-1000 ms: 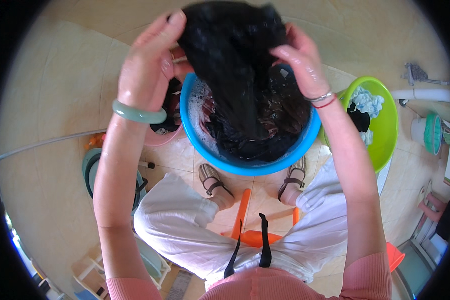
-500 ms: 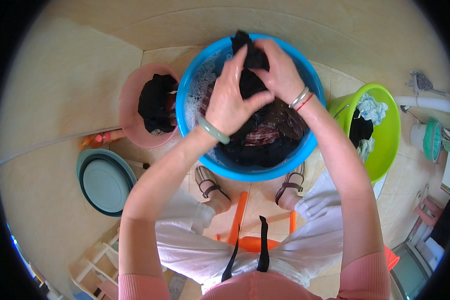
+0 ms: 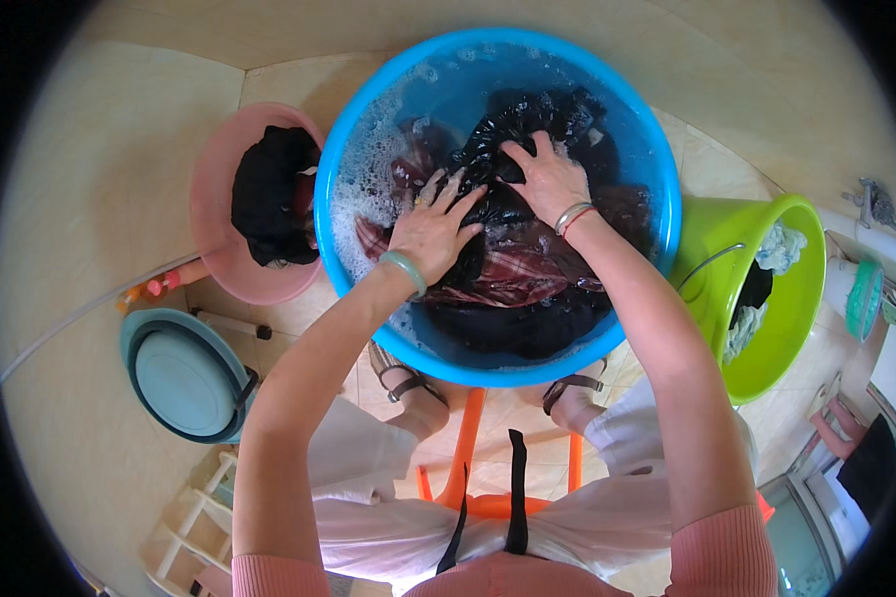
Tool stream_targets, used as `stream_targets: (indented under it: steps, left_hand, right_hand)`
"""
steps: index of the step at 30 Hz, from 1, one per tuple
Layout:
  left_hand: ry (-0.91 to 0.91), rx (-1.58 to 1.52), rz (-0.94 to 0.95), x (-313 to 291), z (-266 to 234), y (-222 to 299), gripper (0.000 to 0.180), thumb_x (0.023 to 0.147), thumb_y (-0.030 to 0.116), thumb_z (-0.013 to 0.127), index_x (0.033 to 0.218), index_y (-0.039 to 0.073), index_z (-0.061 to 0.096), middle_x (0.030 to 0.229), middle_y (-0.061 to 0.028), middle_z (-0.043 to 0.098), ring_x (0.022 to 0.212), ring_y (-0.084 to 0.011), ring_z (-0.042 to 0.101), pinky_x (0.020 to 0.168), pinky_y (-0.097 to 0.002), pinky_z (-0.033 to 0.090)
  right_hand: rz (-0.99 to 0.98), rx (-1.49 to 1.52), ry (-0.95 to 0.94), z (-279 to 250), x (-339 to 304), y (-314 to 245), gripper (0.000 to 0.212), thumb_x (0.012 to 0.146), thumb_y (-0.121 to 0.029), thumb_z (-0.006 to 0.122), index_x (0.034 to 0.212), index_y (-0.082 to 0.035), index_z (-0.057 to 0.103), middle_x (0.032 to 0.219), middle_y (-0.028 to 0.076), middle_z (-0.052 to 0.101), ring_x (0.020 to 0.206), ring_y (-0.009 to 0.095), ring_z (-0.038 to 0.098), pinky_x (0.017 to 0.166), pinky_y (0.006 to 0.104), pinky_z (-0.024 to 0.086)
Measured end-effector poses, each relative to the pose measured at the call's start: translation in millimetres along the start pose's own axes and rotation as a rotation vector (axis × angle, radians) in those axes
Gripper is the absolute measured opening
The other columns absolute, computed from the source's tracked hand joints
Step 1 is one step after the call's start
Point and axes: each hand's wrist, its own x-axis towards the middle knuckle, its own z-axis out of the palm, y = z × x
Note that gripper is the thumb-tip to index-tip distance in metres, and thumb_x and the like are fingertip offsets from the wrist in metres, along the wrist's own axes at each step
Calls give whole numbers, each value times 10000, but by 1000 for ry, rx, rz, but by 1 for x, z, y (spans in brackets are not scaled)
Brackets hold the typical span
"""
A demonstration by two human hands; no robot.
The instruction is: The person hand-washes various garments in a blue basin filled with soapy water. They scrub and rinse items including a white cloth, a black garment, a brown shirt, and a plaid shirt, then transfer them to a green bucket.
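Observation:
A large blue basin (image 3: 667,239) holds sudsy water and soaked clothes. My left hand (image 3: 430,231), with a pale green bangle at the wrist, lies on the wet cloth with its fingers spread. To its right, my right hand (image 3: 550,186) has bent fingers hooked over a lump of a wet black garment (image 3: 503,127); its fingertips are partly sunk in the folds. A dark red plaid garment (image 3: 513,274) floats just below the hands. More black cloth (image 3: 518,328) lies at the near side of the basin, and foam (image 3: 358,189) gathers along its left side.
Left of the blue basin stands a pink basin (image 3: 209,209) with dark clothes (image 3: 269,194). Nearer on that side are stacked grey-blue basins (image 3: 184,383). A tilted lime-green bucket (image 3: 801,328) with clothes stands at right. An orange stool (image 3: 503,505) is under me, my sandalled feet beside the basin.
Both hands have come down from above the basin onto the soaked clothes. The black garment they held up now lies in the water. The view has shifted, and the basin looks larger.

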Motion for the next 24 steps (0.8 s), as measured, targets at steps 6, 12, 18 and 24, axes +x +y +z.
stream_targets:
  steps: [6, 12, 18, 24]
  left_hand:
    - [-124, 206, -43, 27, 14, 0, 592, 933, 225, 527, 1497, 137, 367, 1608, -150, 217, 1484, -362, 186, 1159, -593, 216]
    - [-148, 120, -33, 46, 39, -11, 627, 939, 274, 538, 1517, 145, 333, 1583, -223, 236, 1442, -413, 266, 1144, -609, 213]
    - [-68, 202, 0, 64, 63, -19, 660, 968, 356, 505, 1555, 180, 263, 1591, -240, 198, 1469, -399, 209, 1143, -617, 221]
    - [-218, 374, 30, 65, 78, -26, 513, 1005, 298, 422, 1506, 199, 375, 1588, -237, 201, 1437, -432, 274, 1145, -527, 321]
  right_hand:
    - [44, -197, -162, 38, 31, 4, 662, 948, -314, 548, 1546, -214, 284, 1448, 133, 485, 1155, 333, 598, 832, 469, 551]
    - [77, -39, 58, 67, 32, 21, 534, 921, -299, 557, 1443, -239, 463, 1406, 125, 534, 1141, 287, 630, 872, 421, 553]
    - [-63, -93, 102, 81, 25, 38, 524, 886, -153, 541, 1383, -320, 527, 1395, 103, 535, 1304, 283, 487, 1012, 460, 464]
    - [-34, -71, 149, 86, 32, 44, 577, 874, -217, 596, 1431, -295, 465, 1451, 145, 457, 1218, 381, 520, 990, 513, 471]
